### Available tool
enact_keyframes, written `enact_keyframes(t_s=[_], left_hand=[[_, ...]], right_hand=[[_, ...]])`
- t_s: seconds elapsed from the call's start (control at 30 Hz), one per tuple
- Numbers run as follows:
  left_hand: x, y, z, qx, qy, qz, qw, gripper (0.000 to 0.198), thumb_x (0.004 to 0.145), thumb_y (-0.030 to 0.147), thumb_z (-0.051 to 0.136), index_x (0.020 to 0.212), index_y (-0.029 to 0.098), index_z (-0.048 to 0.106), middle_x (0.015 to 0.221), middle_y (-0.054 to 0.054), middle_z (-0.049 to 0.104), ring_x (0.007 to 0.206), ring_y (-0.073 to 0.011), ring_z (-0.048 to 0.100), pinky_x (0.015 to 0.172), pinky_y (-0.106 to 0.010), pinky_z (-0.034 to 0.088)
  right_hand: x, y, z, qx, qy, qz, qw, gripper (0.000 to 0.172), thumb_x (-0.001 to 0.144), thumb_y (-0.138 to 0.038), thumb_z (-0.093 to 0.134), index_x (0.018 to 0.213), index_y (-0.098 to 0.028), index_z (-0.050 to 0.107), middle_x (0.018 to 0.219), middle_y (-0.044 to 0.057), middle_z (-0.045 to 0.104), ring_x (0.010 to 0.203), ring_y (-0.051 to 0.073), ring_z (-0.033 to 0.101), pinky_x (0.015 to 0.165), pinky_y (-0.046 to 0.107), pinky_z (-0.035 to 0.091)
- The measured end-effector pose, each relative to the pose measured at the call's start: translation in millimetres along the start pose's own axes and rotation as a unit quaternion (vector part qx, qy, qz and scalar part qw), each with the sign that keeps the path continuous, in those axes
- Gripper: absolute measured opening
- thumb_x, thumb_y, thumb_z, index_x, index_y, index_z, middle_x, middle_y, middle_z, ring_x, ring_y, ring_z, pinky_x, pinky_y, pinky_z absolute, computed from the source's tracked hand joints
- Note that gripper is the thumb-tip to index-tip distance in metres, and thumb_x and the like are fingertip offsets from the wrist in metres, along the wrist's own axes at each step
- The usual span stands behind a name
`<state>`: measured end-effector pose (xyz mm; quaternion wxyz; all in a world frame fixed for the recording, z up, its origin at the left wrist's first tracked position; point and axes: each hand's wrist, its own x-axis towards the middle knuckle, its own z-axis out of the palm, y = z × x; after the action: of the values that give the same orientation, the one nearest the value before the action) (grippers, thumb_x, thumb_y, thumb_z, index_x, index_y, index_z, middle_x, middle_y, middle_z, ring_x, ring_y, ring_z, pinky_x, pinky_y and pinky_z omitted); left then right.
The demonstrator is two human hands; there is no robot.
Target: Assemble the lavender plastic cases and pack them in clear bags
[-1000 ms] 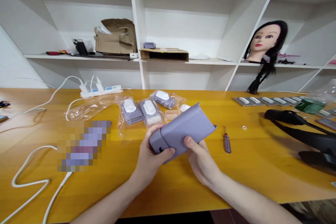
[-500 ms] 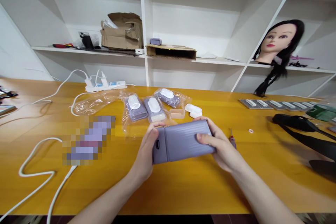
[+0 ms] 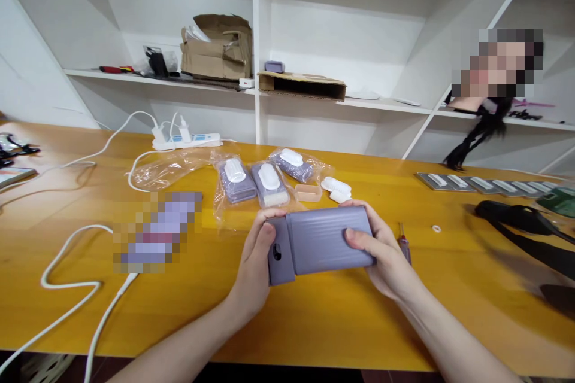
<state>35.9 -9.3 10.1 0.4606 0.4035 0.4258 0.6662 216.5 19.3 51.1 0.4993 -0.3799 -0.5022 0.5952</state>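
Purple case [image 3: 331, 239] runs sideways, hole [image 3: 277, 252] leftward, left hand [image 3: 253, 268] and right hand [image 3: 387, 260] clamping it.

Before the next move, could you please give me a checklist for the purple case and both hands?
1. Left hand holding the narrow section: ok.
2. Right hand holding the ribbed section: ok.
3. Sections flush: not ok; a step shows at the seam.
4. Screwdriver out of both hands: ok; it lies on the table.
5. Inside of the purple case: cannot tell; hidden from this view.
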Motion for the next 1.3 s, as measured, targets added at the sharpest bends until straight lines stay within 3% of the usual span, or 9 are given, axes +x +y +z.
enact_keyframes(t_s=[0.13, 0.27, 0.43, 0.67, 1.07, 1.3], left_hand=[[1.9, 9.6, -0.3, -0.049, -0.035, -0.031, 0.998, 0.041, 0.082, 0.055, 0.048, 0.108, 0.026, 0.059, 0.090, -0.001, 0.063, 0.076, -0.0179, 0.055, 0.063, -0.026, 0.041], [5.2, 12.8, -0.8, -0.065, -0.016, -0.016, 0.998, 0.033, 0.081, 0.051, 0.050, 0.092, 0.023, 0.064, 0.089, 0.000, 0.063, 0.076, -0.0155, 0.052, 0.064, -0.023, 0.040], [6.4, 11.8, -3.1, -0.028, 0.003, 0.000, 1.000, 0.034, 0.080, 0.053, 0.050, 0.086, 0.023, 0.066, 0.087, 0.000, 0.063, 0.073, -0.0155, 0.051, 0.061, -0.023, 0.038], [9.8, 10.4, -5.9, -0.040, -0.068, -0.026, 0.997, 0.037, 0.084, 0.051, 0.045, 0.102, 0.024, 0.062, 0.094, -0.003, 0.069, 0.088, -0.0222, 0.059, 0.071, -0.029, 0.042], [6.8, 3.0, -4.8, 0.004, -0.033, -0.011, 0.999, 0.037, 0.083, 0.051, 0.046, 0.092, 0.021, 0.065, 0.089, -0.002, 0.065, 0.080, -0.0183, 0.055, 0.066, -0.025, 0.040], [7.3, 2.3, -4.0, 0.017, -0.030, -0.007, 0.999, 0.036, 0.084, 0.051, 0.044, 0.093, 0.023, 0.065, 0.098, -0.002, 0.064, 0.083, -0.0191, 0.053, 0.064, -0.025, 0.039]], right_hand=[[-1.9, -3.2, -0.4, -0.005, -0.008, -0.017, 1.000, 0.037, 0.063, -0.030, 0.075, 0.094, -0.027, 0.055, 0.079, -0.003, 0.053, 0.065, 0.011, 0.045, 0.052, 0.019, 0.035], [-7.2, -2.9, 4.6, -0.009, -0.003, -0.026, 1.000, 0.038, 0.063, -0.030, 0.075, 0.096, -0.027, 0.055, 0.082, -0.002, 0.053, 0.069, 0.012, 0.046, 0.055, 0.019, 0.036], [-13.2, -6.6, 8.0, -0.034, 0.017, -0.042, 0.998, 0.039, 0.063, -0.032, 0.075, 0.096, -0.027, 0.055, 0.083, -0.001, 0.051, 0.070, 0.014, 0.045, 0.056, 0.021, 0.036], [-10.6, -1.4, 2.2, -0.034, -0.020, 0.005, 0.999, 0.040, 0.063, -0.032, 0.074, 0.096, -0.027, 0.052, 0.080, -0.002, 0.052, 0.067, 0.014, 0.045, 0.055, 0.022, 0.034], [-4.0, 4.5, 4.7, 0.003, 0.026, -0.007, 1.000, 0.038, 0.060, -0.030, 0.075, 0.092, -0.026, 0.054, 0.078, -0.003, 0.054, 0.066, 0.013, 0.046, 0.055, 0.021, 0.035], [-5.0, 9.6, 4.0, -0.010, 0.003, -0.001, 1.000, 0.037, 0.065, -0.032, 0.074, 0.095, -0.026, 0.052, 0.080, -0.003, 0.054, 0.068, 0.014, 0.048, 0.058, 0.022, 0.037]])
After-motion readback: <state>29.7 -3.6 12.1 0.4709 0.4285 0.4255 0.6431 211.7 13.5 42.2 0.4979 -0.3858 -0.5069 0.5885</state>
